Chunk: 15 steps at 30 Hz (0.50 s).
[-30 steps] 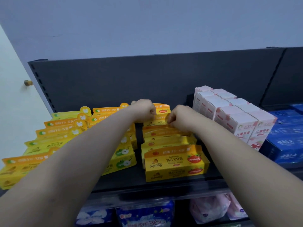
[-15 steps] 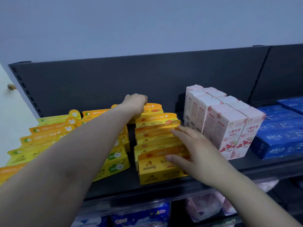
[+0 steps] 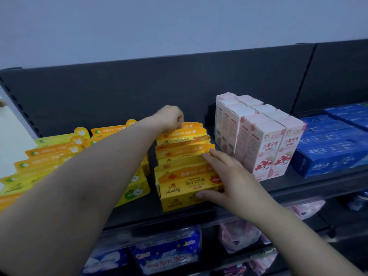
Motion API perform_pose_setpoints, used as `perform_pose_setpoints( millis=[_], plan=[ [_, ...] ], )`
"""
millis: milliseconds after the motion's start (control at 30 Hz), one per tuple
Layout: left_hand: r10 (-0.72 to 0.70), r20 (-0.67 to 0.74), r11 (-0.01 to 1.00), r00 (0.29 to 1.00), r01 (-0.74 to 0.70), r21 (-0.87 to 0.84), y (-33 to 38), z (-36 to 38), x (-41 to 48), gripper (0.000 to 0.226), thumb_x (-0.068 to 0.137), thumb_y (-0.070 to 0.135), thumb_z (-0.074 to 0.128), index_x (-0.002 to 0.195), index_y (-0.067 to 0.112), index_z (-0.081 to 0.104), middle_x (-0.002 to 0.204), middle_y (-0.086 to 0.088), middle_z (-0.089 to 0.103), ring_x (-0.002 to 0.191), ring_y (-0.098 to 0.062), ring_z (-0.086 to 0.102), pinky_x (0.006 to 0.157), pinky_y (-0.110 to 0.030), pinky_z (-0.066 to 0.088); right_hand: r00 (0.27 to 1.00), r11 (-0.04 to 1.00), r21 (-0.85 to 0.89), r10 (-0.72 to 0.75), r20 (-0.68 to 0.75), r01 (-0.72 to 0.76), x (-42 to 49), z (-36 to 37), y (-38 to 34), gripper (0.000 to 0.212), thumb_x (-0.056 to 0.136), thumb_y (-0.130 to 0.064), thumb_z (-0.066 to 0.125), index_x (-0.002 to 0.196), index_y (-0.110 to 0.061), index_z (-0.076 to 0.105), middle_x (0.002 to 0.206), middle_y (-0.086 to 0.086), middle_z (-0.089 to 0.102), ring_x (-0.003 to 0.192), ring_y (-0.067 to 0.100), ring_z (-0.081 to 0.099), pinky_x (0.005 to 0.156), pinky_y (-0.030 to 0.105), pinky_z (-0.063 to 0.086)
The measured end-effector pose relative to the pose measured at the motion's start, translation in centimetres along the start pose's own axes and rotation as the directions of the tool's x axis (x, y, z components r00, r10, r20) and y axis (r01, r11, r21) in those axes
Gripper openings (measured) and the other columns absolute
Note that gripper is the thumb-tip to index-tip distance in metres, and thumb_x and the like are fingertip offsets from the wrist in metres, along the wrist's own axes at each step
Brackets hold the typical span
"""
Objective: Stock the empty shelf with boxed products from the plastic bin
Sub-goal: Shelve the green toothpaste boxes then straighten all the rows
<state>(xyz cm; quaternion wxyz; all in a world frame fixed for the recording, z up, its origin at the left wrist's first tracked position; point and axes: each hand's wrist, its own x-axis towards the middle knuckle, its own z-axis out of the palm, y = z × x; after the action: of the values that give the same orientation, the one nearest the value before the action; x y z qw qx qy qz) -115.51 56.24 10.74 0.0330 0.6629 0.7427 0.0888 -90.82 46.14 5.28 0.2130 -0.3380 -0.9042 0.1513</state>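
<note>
**Hands on the orange box row**

The left hand (image 3: 171, 118) reaches to the back of the shelf (image 3: 298, 188), with its fingers curled over the top flap of the rear box (image 3: 191, 126) in the orange box row (image 3: 183, 154). The right hand (image 3: 231, 182) lies spread and flat against the row's near right side, with its thumb on the front box (image 3: 179, 190). Pink boxes (image 3: 258, 144) stand upright just right of the right hand, and blue boxes (image 3: 328, 148) lie beyond them. Yellow-green boxes (image 3: 47, 156) lie left of the left forearm.

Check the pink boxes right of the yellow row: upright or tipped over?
Upright: the pink boxes stand on end on the shelf, top flaps facing up.
</note>
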Motion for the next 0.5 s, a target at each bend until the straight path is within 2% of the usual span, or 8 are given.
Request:
perform_pose_setpoints(
  millis=[67,133,167,233,300,367,433,500],
  plan=[
    [-0.015,0.023,0.993,1.000,0.017,-0.116,0.0,-0.4,-0.9,0.020,0.096,0.023,0.052,0.110,0.020,0.064,0.118,-0.001,0.061,0.099,-0.016,0.058,0.076,-0.026,0.048,1.000,0.999,0.033,0.001,0.008,-0.001,0.0,0.0,-0.1,0.093,0.073,-0.061,0.065,0.149,-0.030,0.021,0.157,-0.010,0.014,0.142,0.011,0.016,0.113,0.032,0.025],
    [-0.083,-0.003,0.964,0.997,0.080,-0.255,0.3,-1.1,-2.6,0.039,0.099,0.029,0.043,0.138,0.020,0.046,0.141,-0.001,0.047,0.126,-0.020,0.047,0.097,-0.032,0.041,1.000,0.993,0.116,0.016,0.011,-0.017,-0.2,0.1,-0.2,0.099,0.069,-0.066,0.062,0.150,-0.033,0.014,0.155,-0.016,0.009,0.142,0.005,0.010,0.115,0.030,0.019],
    [-0.148,-0.036,0.920,0.988,0.124,-0.372,0.6,-1.4,-3.8,0.046,0.100,0.032,0.040,0.145,0.020,0.034,0.149,-0.001,0.037,0.134,-0.021,0.038,0.105,-0.035,0.036,0.999,0.984,0.176,0.035,0.000,-0.035,-0.2,0.0,-0.3,0.100,0.068,-0.069,0.057,0.150,-0.035,0.010,0.151,-0.020,0.008,0.141,0.000,0.006,0.115,0.027,0.015],
    [-0.301,-0.083,0.735,0.950,0.175,-0.655,1.3,-1.5,-7.2,0.054,0.100,0.040,0.036,0.149,0.022,0.022,0.155,0.000,0.026,0.140,-0.022,0.028,0.113,-0.039,0.028,0.995,0.955,0.284,0.097,-0.039,-0.082,-0.1,0.0,-0.5,0.089,0.072,-0.068,0.046,0.147,-0.041,0.007,0.146,-0.024,0.007,0.139,-0.004,0.002,0.114,0.025,0.009],
    [-0.382,-0.089,0.557,0.920,0.153,-0.816,2.2,-0.4,-11.4,0.060,0.096,0.050,0.035,0.149,0.024,0.022,0.156,0.001,0.024,0.141,-0.024,0.027,0.112,-0.045,0.029,0.983,0.925,0.358,0.166,-0.078,-0.128,0.5,0.1,-0.4,0.074,0.084,-0.061,0.037,0.148,-0.037,0.010,0.154,-0.018,0.006,0.142,-0.001,0.002,0.116,0.026,0.007],
    [-0.410,-0.078,0.454,0.909,0.129,-0.882,3.6,1.4,-15.5,0.061,0.096,0.052,0.036,0.149,0.030,0.018,0.156,0.008,0.020,0.142,-0.021,0.022,0.111,-0.040,0.026,0.973,0.898,0.402,0.222,-0.057,-0.182,1.1,0.2,-0.1,0.069,0.094,-0.051,0.035,0.152,-0.026,0.009,0.159,-0.009,0.008,0.143,0.002,0.002,0.115,0.025,0.006],
    [-0.448,-0.039,0.343,0.893,0.132,-0.930,5.3,3.1,-18.2,0.058,0.100,0.044,0.036,0.151,0.034,0.011,0.156,0.014,0.015,0.144,-0.014,0.016,0.110,-0.034,0.022,0.969,0.871,0.440,0.247,-0.007,-0.219,1.5,0.2,0.0,0.064,0.098,-0.043,0.038,0.153,-0.023,0.011,0.158,-0.008,0.013,0.139,0.000,0.007,0.108,0.019,0.006],
    [-0.469,-0.024,0.321,0.883,0.145,-0.936,6.5,4.3,-19.9,0.058,0.101,0.040,0.034,0.151,0.036,0.005,0.156,0.015,0.010,0.144,-0.012,0.013,0.113,-0.035,0.020,0.965,0.840,0.486,0.262,0.029,-0.242,1.4,0.1,0.1,0.058,0.099,-0.037,0.040,0.151,-0.020,0.019,0.149,-0.014,0.029,0.132,-0.001,0.020,0.101,0.013,0.012]
  ],
)
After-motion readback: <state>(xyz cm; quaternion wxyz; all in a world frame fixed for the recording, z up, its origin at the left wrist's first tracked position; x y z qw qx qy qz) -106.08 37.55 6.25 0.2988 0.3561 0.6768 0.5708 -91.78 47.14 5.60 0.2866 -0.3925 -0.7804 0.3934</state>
